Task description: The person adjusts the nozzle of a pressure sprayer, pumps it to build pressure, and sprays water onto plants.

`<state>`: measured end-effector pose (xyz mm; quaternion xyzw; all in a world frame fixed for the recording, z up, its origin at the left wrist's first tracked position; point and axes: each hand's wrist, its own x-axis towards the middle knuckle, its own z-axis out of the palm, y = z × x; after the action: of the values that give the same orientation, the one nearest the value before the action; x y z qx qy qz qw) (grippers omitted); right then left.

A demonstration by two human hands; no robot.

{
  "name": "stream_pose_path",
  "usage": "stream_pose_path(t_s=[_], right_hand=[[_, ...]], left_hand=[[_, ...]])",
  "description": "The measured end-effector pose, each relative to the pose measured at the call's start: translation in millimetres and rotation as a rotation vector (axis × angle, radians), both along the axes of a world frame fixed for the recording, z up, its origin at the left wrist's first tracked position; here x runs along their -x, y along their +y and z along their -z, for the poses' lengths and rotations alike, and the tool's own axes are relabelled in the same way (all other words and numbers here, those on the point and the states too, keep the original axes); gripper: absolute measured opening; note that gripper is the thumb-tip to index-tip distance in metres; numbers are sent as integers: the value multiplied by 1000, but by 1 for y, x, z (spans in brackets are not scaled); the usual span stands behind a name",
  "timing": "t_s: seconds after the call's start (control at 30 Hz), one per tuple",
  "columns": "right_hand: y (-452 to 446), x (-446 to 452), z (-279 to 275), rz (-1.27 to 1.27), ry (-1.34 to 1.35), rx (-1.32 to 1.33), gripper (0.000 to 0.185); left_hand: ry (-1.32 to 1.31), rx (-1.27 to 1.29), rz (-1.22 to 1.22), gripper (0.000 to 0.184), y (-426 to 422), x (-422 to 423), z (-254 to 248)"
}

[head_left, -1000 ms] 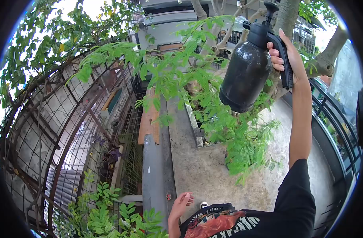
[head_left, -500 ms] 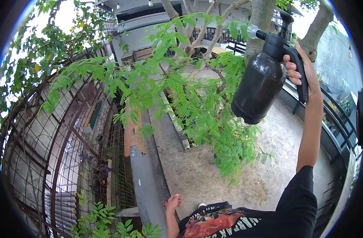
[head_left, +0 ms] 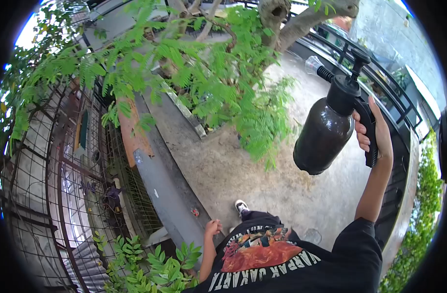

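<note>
My right hand (head_left: 379, 128) is wrapped round the handle of a dark pump spray bottle (head_left: 325, 137), held up at the right with arm outstretched. The bottle tilts, its base toward the lower left. Its black plunger points up, and its clear nozzle end (head_left: 312, 64) faces left toward the tree. Low in the view, my left hand (head_left: 213, 227) is held near my body with its fingers curled in; nothing shows in it. Beside it is the grey ledge (head_left: 171, 205). Feathery green branches (head_left: 223, 88) spread left of the bottle.
A wire mesh fence (head_left: 48, 161) runs along the left. Thick tree trunks (head_left: 282, 29) stand at the back, with a black railing (head_left: 379, 73) on the right. A leafy plant (head_left: 160, 266) grows at lower left. Concrete floor (head_left: 213, 171) lies ahead.
The view has tipped downward and shifted right. The spray bottle stays in my right hand and now appears lower, farther from the branches. My left hand's fingers look more curled.
</note>
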<state>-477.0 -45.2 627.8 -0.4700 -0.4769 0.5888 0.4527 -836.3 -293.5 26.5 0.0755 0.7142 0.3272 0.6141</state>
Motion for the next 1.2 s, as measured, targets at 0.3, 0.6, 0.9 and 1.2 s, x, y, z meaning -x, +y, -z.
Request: stream_pose_path(t_s=[0.3, 0.6, 0.9, 1.2], right_hand=[[-75, -29, 82, 176, -86, 114, 48], [-74, -47, 114, 73, -138, 82, 48], [9, -76, 152, -125, -22, 147, 49], [88, -149, 216, -298, -103, 179, 50]], left_hand=[[-21, -3, 179, 28, -45, -49, -12], [21, 129, 266, 28, -86, -88, -10], [138, 31, 95, 25, -81, -173, 2], [72, 76, -304, 26, -119, -315, -10]])
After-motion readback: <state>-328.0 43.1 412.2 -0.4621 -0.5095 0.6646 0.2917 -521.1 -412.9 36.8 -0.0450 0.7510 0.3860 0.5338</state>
